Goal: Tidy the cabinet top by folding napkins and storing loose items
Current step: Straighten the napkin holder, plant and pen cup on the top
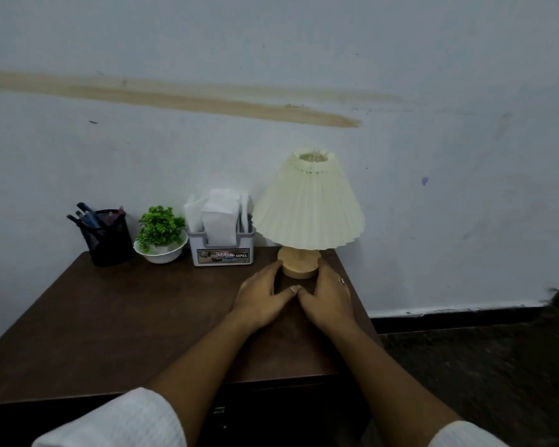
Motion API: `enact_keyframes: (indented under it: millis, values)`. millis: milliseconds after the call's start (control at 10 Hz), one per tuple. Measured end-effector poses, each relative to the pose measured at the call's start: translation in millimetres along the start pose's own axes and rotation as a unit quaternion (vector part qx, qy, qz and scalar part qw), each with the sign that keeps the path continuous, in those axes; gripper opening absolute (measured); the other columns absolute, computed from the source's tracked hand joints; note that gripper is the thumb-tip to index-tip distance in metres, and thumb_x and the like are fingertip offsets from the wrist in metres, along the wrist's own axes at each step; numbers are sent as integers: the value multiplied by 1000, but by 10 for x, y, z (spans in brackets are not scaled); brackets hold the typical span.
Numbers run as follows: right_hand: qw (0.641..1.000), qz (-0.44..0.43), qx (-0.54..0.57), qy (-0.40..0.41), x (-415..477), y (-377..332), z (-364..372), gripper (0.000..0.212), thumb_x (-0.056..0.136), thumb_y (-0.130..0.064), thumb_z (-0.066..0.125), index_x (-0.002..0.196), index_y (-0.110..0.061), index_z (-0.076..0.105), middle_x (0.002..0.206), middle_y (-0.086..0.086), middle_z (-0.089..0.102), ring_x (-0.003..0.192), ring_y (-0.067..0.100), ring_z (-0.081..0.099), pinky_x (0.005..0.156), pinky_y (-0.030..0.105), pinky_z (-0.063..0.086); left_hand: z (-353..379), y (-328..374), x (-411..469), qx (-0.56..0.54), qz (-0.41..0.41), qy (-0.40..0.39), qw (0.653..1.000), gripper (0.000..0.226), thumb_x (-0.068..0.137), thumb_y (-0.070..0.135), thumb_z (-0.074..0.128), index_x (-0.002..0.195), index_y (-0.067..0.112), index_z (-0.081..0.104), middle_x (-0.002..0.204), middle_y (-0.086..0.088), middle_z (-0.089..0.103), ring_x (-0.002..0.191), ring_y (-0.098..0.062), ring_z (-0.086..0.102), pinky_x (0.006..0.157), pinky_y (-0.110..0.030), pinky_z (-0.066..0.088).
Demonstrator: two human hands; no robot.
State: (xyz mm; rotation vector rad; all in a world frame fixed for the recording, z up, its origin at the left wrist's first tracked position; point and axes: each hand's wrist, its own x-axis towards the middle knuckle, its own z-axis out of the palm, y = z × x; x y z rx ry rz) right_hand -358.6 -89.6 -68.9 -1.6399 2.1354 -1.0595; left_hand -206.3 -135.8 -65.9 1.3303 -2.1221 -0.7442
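Note:
A small table lamp (pixel 309 201) with a pleated cream shade and a round wooden base (pixel 299 266) stands at the back right of the brown cabinet top (pixel 126 317). My left hand (pixel 262 298) lies flat with its fingertips touching the left side of the base. My right hand (pixel 328 295) touches the right side of the base, its fingers fairly straight. The two thumbs meet in front of the base. White napkins (pixel 220 217) stand upright in a grey holder (pixel 221 250) to the left of the lamp.
A small green plant in a white bowl (pixel 160 237) and a black mesh pen cup (pixel 108 237) with several pens stand along the wall at the back left. The cabinet's right edge is close to my right hand; dark floor lies beyond it.

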Motion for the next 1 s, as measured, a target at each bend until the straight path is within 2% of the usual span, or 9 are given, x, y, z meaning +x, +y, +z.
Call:
enact_keyframes:
  millis: [200, 400, 600, 700, 800, 900, 1000]
  values:
    - [1000, -1, -7, -6, 41, 60, 24, 74, 87, -42, 66, 150, -15, 38, 143, 5, 55, 134, 26, 49, 110, 40, 41, 60, -39, 135, 23, 8, 20, 1000, 73, 91, 45, 63, 154, 19, 36, 156, -3, 44, 143, -21, 41, 117, -40, 34]
    - [999, -8, -31, -9, 56, 66, 38, 75, 87, -40, 65, 151, -13, 35, 145, 7, 54, 136, 27, 48, 112, 40, 39, 80, -61, 151, 30, 16, 21, 999, 72, 92, 40, 63, 154, 17, 35, 157, -4, 43, 144, -21, 40, 118, -39, 33]
    - [998, -18, -63, -7, 6, 21, 25, 71, 87, -39, 65, 146, -9, 39, 143, 9, 53, 136, 27, 47, 115, 41, 37, 21, -67, 96, 23, 27, 11, 999, 70, 93, 38, 62, 155, 19, 34, 157, -3, 43, 143, -21, 40, 116, -41, 35]
    - [996, -26, -82, -16, -112, -15, 24, 63, 86, -42, 65, 138, -13, 46, 136, 7, 56, 132, 26, 49, 114, 45, 37, -76, -90, -100, 26, 21, 11, 999, 68, 95, 36, 61, 155, 20, 34, 157, -2, 42, 143, -20, 40, 116, -39, 34]
    - [989, -49, -111, -82, -310, -172, 7, 58, 87, -45, 65, 135, -16, 50, 134, 6, 57, 129, 25, 50, 111, 43, 39, -282, -160, -429, 44, 6, -15, 999, 69, 96, 35, 61, 156, 18, 33, 159, -4, 38, 146, -19, 36, 119, -35, 30]
    - [985, -88, -87, -122, -453, -423, 13, 67, 89, -40, 66, 146, -15, 43, 144, 8, 51, 136, 26, 45, 113, 40, 37, -534, -241, -656, 60, 5, -15, 998, 69, 96, 33, 63, 155, 15, 33, 159, -6, 38, 146, -19, 35, 119, -30, 28]
    - [976, -140, -69, -151, -523, -715, -10, 68, 90, -36, 67, 149, -14, 40, 147, 10, 49, 137, 26, 45, 113, 36, 38, -838, -285, -820, 74, 10, 10, 997, 69, 95, 33, 64, 154, 13, 35, 158, -7, 40, 145, -20, 37, 117, -28, 30]
